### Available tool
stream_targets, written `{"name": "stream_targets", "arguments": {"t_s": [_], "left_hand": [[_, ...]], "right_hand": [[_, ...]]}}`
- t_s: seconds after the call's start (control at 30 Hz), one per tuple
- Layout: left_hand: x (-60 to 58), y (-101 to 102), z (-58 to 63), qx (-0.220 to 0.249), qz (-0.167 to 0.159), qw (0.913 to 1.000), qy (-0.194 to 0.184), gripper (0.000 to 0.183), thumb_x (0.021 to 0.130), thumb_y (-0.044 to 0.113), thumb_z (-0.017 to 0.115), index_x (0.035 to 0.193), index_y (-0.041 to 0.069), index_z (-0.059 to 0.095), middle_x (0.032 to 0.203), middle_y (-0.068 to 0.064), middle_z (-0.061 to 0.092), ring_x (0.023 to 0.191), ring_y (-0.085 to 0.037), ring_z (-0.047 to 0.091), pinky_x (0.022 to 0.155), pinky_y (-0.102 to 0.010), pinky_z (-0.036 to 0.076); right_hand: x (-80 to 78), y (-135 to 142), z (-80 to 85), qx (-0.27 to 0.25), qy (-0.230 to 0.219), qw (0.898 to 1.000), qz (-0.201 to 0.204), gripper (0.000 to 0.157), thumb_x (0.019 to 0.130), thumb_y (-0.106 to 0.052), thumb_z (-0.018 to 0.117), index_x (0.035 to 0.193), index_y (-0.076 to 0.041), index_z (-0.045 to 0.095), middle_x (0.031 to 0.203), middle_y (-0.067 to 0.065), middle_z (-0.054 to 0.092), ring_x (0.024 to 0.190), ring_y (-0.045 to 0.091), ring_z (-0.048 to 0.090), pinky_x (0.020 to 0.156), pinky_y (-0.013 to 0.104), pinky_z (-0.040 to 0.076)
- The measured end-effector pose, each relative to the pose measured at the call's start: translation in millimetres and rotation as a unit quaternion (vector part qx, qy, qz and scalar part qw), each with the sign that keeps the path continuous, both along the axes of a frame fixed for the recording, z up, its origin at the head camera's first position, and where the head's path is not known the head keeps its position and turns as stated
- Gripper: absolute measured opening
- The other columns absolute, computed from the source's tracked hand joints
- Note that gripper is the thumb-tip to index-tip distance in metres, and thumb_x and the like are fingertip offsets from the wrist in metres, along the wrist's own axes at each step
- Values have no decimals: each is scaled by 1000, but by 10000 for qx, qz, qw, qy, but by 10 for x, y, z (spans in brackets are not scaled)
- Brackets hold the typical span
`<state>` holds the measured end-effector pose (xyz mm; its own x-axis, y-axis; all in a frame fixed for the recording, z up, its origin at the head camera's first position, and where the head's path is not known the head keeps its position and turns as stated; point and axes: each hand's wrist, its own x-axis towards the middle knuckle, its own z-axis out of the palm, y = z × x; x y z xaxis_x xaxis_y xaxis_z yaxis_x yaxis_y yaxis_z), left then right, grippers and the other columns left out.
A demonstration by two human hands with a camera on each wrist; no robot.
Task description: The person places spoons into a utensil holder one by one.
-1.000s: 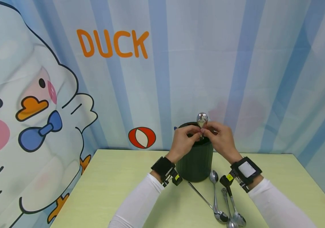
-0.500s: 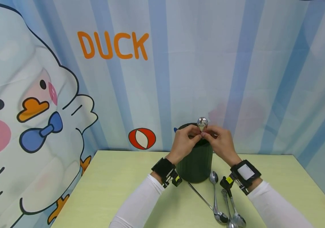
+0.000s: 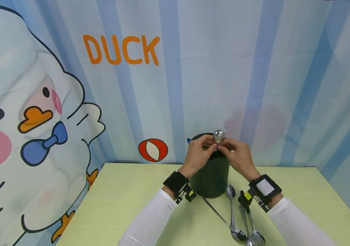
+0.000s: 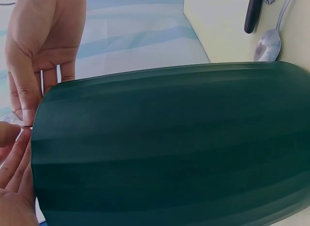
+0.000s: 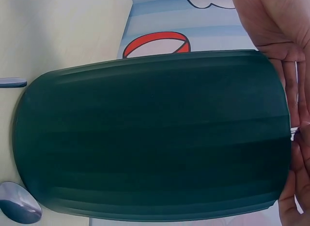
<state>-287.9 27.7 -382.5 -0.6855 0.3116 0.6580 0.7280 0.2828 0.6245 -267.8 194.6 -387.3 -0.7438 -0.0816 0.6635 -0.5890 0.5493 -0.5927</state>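
Observation:
Over the mouth of a dark green ribbed canister (image 3: 210, 181), both hands pinch one metal spoon with its shiny bowl (image 3: 219, 135) pointing up. My left hand (image 3: 197, 153) holds it from the left, thumb and fingertips just under the bowl. From the other side, my right hand (image 3: 238, 155) pinches the same place, the two sets of fingertips nearly touching. The spoon's handle is hidden behind the hands and the canister rim. In both wrist views the green canister wall (image 4: 169, 138) fills most of the picture, with fingers at its rim.
Several metal spoons lie on the pale yellow table (image 3: 125, 201) in front of the canister. One spoon bowl (image 3: 231, 192) is close to its base; a black-handled spoon (image 3: 257, 236) lies under the right wrist. A small blue tip (image 3: 189, 140) shows at the canister's left rim. A curtain (image 3: 187, 85) hangs behind.
Both hands have lowered slightly with the spoon, so its bowl sits a little closer to the canister's rim. The canister and the spoons on the table have stayed put.

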Motion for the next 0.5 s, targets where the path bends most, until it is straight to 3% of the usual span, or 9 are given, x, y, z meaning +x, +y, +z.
{"name": "stream_targets", "arguments": {"t_s": [0.3, 0.5], "left_hand": [[7, -15, 6, -218, 135, 9996, -88, 33, 90, 12, 60, 123, 9, 53, 93, 0, 64, 82, 1, 56, 70, -15, 49], [2, -27, 0, -212, 161, 9996, 45, 33, 90, 13, 60, 122, 11, 54, 92, 1, 63, 82, 0, 57, 70, -15, 49]], "right_hand": [[-19, -1, -38, 217, -202, 9995, -76, 4, 86, -19, 66, 88, -16, 65, 77, -4, 63, 66, 11, 54, 59, 37, 46], [-25, -10, -42, 263, -312, 9991, -59, 5, 87, -22, 66, 87, -17, 65, 75, -5, 60, 63, 12, 50, 53, 36, 41]]}}
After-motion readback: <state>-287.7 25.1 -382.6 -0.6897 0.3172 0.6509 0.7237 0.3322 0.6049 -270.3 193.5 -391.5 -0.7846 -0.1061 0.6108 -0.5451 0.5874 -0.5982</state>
